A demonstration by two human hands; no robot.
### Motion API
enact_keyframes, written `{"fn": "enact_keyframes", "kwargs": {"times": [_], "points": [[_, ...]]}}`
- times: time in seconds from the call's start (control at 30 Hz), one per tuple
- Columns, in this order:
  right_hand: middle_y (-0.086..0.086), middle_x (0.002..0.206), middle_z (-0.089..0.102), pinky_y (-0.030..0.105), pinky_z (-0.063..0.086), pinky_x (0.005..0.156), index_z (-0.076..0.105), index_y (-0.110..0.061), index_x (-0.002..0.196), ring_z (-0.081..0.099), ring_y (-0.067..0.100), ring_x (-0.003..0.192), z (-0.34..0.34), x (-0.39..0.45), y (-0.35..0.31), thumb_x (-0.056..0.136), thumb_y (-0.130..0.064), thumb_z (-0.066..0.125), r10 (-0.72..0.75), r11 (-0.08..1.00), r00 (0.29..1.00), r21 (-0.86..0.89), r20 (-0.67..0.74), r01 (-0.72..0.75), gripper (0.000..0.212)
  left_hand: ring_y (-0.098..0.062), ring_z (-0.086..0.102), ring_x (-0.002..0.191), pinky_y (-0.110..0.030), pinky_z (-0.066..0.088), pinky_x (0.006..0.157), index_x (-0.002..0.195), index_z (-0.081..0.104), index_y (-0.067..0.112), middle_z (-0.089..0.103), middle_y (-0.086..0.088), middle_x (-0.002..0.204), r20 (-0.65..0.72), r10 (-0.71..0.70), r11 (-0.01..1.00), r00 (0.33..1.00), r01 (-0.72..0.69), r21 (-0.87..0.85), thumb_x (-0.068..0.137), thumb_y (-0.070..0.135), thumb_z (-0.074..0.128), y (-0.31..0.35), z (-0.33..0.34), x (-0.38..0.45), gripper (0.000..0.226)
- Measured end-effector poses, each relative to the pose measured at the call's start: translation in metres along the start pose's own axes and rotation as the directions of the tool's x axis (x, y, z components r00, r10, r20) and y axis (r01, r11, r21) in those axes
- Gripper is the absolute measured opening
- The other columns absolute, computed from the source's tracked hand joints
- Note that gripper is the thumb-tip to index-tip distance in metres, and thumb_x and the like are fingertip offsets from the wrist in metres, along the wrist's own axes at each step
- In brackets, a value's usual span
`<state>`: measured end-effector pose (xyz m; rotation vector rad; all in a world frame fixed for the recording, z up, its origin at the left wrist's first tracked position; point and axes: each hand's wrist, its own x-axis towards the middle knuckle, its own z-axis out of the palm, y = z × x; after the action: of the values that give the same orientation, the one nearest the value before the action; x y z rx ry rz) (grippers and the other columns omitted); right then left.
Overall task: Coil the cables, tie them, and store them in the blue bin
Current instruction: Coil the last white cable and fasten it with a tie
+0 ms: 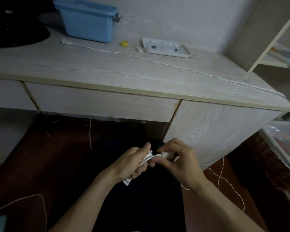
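Note:
Below the desk's front edge, my left hand (134, 162) grips a small bundle of white cable, whose folded end (127, 182) sticks out under the palm. My right hand (177, 162) pinches the white plug (166, 154) at the end of that cable, right against the left hand. A second white cable (157, 61) lies stretched across the desk top, its connector near the blue bin (89, 22) at the back left, and drops over the right corner. Thin white cable strands (222, 178) trail on the floor to the right.
A white tray (166, 48) sits at the back of the desk, with a small yellow object (123, 43) and a small white ring (139, 50) beside it. A dark round object (15, 32) is at the back left. Shelves stand right. Another strand (32, 197) lies on the floor left.

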<state>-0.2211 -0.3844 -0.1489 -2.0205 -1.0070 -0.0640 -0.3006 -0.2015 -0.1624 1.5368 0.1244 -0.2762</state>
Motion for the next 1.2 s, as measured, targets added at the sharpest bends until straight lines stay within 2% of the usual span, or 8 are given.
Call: {"fn": "enact_keyframes", "kwargs": {"times": [0.17, 0.4, 0.6, 0.73, 0.87, 0.97, 1.07, 1.2], "points": [[-0.002, 0.103, 0.063, 0.024, 0.050, 0.075, 0.071, -0.018, 0.115, 0.062, 0.015, 0.092, 0.005, 0.000, 0.004, 0.097, -0.033, 0.061, -0.006, 0.987, 0.986, 0.159, 0.166, -0.020, 0.025, -0.013, 0.015, 0.039, -0.031, 0.010, 0.041, 0.061, 0.042, 0.019, 0.024, 0.000, 0.048, 0.057, 0.049, 0.999, 0.997, -0.048, -0.021, 0.098, 0.054, 0.043, 0.006, 0.003, -0.002, 0.051], [0.001, 0.122, 0.064, 0.046, 0.051, 0.097, 0.052, -0.017, 0.138, 0.062, 0.023, 0.113, 0.018, -0.004, -0.002, 0.102, -0.027, 0.053, 0.081, 0.904, 0.952, 0.380, 0.295, -0.195, 0.037, -0.010, 0.015, 0.033, -0.022, 0.012, 0.040, 0.054, 0.042, 0.018, 0.022, 0.002, 0.043, -0.195, -0.030, 0.950, 0.980, -0.032, -0.311, 0.099, 0.038, 0.047, 0.006, 0.007, 0.002, 0.049], [0.000, 0.099, 0.066, 0.028, 0.051, 0.078, 0.061, -0.020, 0.119, 0.063, 0.016, 0.088, 0.032, -0.005, -0.003, 0.103, -0.024, 0.051, 0.190, 0.889, 0.970, 0.393, 0.155, -0.236, 0.019, -0.009, 0.014, 0.033, -0.023, 0.008, 0.041, 0.051, 0.041, 0.017, 0.022, 0.003, 0.042, -0.197, -0.215, 0.906, 0.957, 0.120, -0.407, 0.098, 0.031, 0.047, 0.015, 0.009, 0.014, 0.049], [-0.002, 0.090, 0.068, 0.025, 0.049, 0.071, 0.063, -0.018, 0.111, 0.062, 0.008, 0.078, 0.032, 0.008, -0.006, 0.102, -0.024, 0.052, 0.266, 0.892, 0.963, 0.366, 0.050, -0.266, 0.015, -0.009, 0.017, 0.034, -0.019, 0.015, 0.037, 0.063, 0.044, 0.015, 0.023, 0.004, 0.045, -0.246, -0.198, 0.928, 0.949, 0.101, -0.358, 0.100, 0.031, 0.049, 0.025, 0.010, 0.029, 0.041], [-0.005, 0.087, 0.070, 0.033, 0.050, 0.075, 0.069, -0.019, 0.101, 0.064, 0.009, 0.082, 0.013, 0.040, 0.003, 0.098, -0.028, 0.060, 0.304, 0.875, 0.953, 0.389, 0.021, -0.287, 0.014, -0.008, 0.024, 0.043, -0.024, 0.029, 0.044, 0.075, 0.044, 0.014, 0.027, 0.004, 0.055, 0.063, -0.145, 0.912, 0.987, 0.158, -0.379, 0.103, 0.035, 0.043, 0.053, -0.012, 0.042, 0.035], [0.003, 0.094, 0.070, 0.053, 0.054, 0.087, 0.069, -0.020, 0.105, 0.066, 0.030, 0.090, -0.004, 0.073, -0.004, 0.092, -0.036, 0.062, 0.287, 0.835, 0.958, 0.486, 0.012, -0.257, 0.022, -0.008, 0.028, 0.046, -0.024, 0.036, 0.049, 0.073, 0.046, 0.015, 0.031, 0.004, 0.056, 0.245, -0.066, 0.896, 0.967, 0.165, -0.413, 0.096, 0.036, 0.042, 0.088, -0.035, 0.052, 0.032], [0.012, 0.094, 0.066, 0.056, 0.052, 0.085, 0.066, -0.012, 0.109, 0.061, 0.029, 0.087, -0.023, 0.120, -0.021, 0.097, -0.020, 0.060, 0.256, 0.783, 0.966, 0.592, -0.025, -0.192, 0.016, -0.006, 0.019, 0.041, -0.020, 0.029, 0.039, 0.068, 0.042, 0.018, 0.026, 0.008, 0.050, 0.192, 0.033, 0.870, 0.981, 0.067, -0.489, 0.100, 0.033, 0.038, 0.127, -0.050, 0.070, 0.035], [0.012, 0.100, 0.068, 0.053, 0.056, 0.084, 0.066, -0.006, 0.115, 0.064, 0.026, 0.091, -0.034, 0.195, -0.036, 0.099, -0.016, 0.059, 0.203, 0.852, 0.978, 0.500, -0.046, -0.153, 0.020, -0.004, 0.013, 0.033, -0.017, 0.010, 0.034, 0.065, 0.035, 0.021, 0.019, 0.010, 0.044, -0.060, 0.121, 0.883, 0.991, -0.135, -0.449, 0.105, 0.029, 0.032, 0.173, -0.080, 0.100, 0.041]]}}
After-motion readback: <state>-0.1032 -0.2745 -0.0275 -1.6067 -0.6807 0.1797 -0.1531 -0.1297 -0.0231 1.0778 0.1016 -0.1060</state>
